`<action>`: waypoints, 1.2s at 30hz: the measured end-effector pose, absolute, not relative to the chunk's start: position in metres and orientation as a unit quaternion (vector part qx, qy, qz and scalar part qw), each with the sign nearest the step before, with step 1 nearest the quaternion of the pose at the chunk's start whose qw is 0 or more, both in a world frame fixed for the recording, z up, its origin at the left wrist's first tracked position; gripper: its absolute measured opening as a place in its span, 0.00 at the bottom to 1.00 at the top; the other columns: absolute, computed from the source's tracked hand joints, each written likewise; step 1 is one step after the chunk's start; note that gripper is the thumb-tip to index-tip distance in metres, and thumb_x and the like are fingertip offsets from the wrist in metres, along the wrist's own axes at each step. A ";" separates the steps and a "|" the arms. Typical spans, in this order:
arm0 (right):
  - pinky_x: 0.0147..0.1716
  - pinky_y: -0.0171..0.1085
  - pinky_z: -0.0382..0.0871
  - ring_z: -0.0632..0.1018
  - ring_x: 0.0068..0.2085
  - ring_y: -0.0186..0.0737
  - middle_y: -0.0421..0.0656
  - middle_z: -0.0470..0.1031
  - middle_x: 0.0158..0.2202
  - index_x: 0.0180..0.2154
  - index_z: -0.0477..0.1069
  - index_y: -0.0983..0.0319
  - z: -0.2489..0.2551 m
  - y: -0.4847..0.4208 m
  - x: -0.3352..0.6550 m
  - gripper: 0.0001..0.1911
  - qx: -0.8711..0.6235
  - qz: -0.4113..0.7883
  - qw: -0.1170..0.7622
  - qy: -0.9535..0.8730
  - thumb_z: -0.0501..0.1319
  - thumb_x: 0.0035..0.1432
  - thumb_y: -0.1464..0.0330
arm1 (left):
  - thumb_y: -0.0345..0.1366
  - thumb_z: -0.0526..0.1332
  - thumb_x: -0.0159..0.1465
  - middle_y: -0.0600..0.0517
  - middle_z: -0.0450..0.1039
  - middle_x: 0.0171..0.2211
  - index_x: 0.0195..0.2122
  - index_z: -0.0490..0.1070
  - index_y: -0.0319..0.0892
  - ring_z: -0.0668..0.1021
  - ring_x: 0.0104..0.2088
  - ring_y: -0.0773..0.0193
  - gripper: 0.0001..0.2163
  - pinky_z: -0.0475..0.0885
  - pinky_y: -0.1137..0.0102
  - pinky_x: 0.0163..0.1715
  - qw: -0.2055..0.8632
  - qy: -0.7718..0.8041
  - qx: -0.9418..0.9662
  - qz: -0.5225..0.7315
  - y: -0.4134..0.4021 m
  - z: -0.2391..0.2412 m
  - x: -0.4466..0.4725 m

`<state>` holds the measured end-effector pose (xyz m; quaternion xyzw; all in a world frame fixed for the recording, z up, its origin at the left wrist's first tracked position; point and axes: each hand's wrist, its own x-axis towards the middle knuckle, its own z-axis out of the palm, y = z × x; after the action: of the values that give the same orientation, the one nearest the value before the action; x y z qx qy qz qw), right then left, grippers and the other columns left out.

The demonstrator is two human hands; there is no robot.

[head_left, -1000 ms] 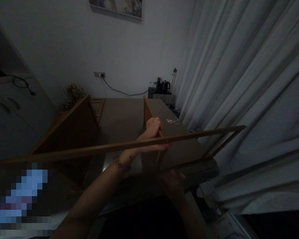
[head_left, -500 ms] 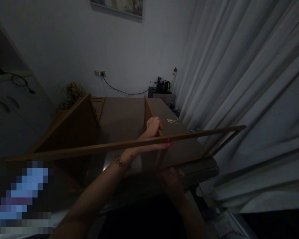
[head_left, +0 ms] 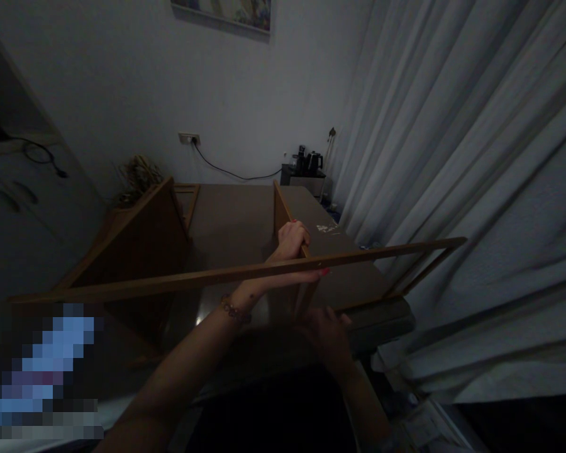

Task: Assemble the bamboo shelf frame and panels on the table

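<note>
I look down into a dim room at a wooden furniture frame (head_left: pixel 245 220) lying on its back, its open side facing up. A long front rail (head_left: pixel 170 283) crosses my view from low left to upper right, its long axis nearly level and tilted slightly upward to the right. Behind it, an upright divider panel (head_left: pixel 283 211) runs away from me, meeting the rail almost at a right angle. My left hand (head_left: pixel 290 242) reaches over the rail and is curled closed around the near top edge of the divider panel, fingers wrapped over it, thumb lying along the rail just below. A beaded bracelet (head_left: pixel 233 309) sits on that wrist. My right hand (head_left: pixel 327 333) is lower and closer to me, below the rail and just beside the foot of the divider; it is in deep shadow, the fingers look loosely spread, and I cannot tell whether it touches the wood. So the joint of panel and rail lies directly ahead of and above the right hand, with the left hand already on it. A sloping side panel (head_left: pixel 136 242) stands to the left. Pale curtains (head_left: pixel 453 157) hang on the right, a small stand with a kettle (head_left: pixel 314 162) sits by the far wall, and a cable runs from a wall socket (head_left: pixel 188 139).
</note>
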<state>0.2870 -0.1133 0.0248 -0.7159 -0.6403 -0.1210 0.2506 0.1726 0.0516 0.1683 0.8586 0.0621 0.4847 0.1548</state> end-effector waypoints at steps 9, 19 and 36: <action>0.39 0.42 0.51 0.73 0.41 0.43 0.39 0.79 0.32 0.41 0.73 0.54 0.029 -0.114 0.291 0.09 -0.694 -0.109 0.234 -0.672 0.59 0.66 0.57 | 0.57 0.62 0.56 0.54 0.58 0.33 0.33 0.54 0.44 0.63 0.36 0.62 0.23 0.60 0.63 0.40 0.154 0.053 0.851 0.499 0.050 0.170 0.174; 0.40 0.42 0.49 0.74 0.42 0.44 0.38 0.80 0.34 0.40 0.73 0.53 0.030 -0.114 0.288 0.11 -0.706 -0.083 0.245 -0.659 0.57 0.67 0.56 | 0.57 0.64 0.52 0.53 0.58 0.33 0.33 0.53 0.45 0.63 0.36 0.60 0.24 0.60 0.63 0.41 0.143 0.078 0.850 0.501 0.049 0.167 0.173; 0.40 0.42 0.53 0.75 0.41 0.43 0.41 0.80 0.36 0.47 0.70 0.56 0.024 -0.114 0.292 0.17 -0.711 -0.080 0.268 -0.645 0.56 0.66 0.52 | 0.57 0.65 0.49 0.54 0.59 0.32 0.33 0.52 0.45 0.64 0.36 0.59 0.26 0.62 0.61 0.40 0.129 0.053 0.856 0.498 0.053 0.168 0.177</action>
<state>0.2919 -0.1140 0.0237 -0.7114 -0.6447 -0.0799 0.2680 0.1769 0.0531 0.1675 0.8559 0.0531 0.4979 0.1292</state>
